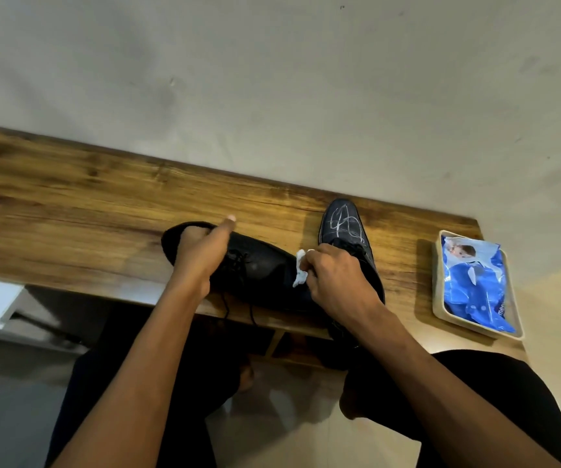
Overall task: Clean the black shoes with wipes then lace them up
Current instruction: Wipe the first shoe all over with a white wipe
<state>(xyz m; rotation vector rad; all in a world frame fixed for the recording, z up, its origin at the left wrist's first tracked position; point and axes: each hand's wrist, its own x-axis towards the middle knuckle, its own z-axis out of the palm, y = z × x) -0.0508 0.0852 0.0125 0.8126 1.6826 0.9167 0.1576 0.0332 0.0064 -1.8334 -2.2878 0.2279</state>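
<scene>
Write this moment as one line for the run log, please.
step: wiping | left hand: grips near shoe | right hand: rubs wipe on it | far shoe: white marks | wipes pack: in tray

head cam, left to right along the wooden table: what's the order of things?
left hand gripping the heel end of the sideways shoe → white wipe → right hand pinching it → chalk-marked shoe → blue wipes pack in its tray
</scene>
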